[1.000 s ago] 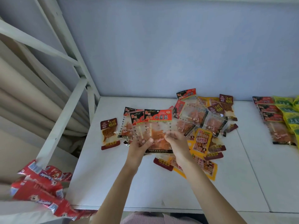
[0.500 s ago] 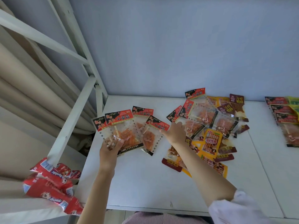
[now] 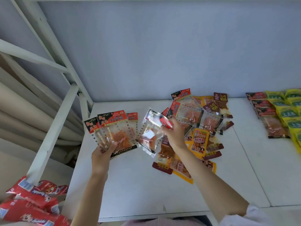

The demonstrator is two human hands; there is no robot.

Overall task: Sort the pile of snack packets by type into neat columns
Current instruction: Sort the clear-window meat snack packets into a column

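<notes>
小面筋 on red-headed packet (image 3: 114,128), 冷吃鸭肠 on brown packet (image 3: 221,101)

The one camera sits on my head. It looks forward and down, close over the white bench (image 3: 133,190). The wall behind fills the upper frame.

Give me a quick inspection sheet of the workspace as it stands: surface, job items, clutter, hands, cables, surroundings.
Surface: white table, a second white top butted against its right side.
Job's things: fan of red-topped clear packets in the left hand; one like packet in the right hand; unsorted pile at centre; sorted columns of red-topped and yellow-green packets at right.
Clutter: red wrappers off the table's left edge.
Hands: left hand grips the fan; right hand pinches the single packet, both raised off the table.
Cables: nothing seen.
Surroundings: pale blue wall; white frame at left.
</notes>
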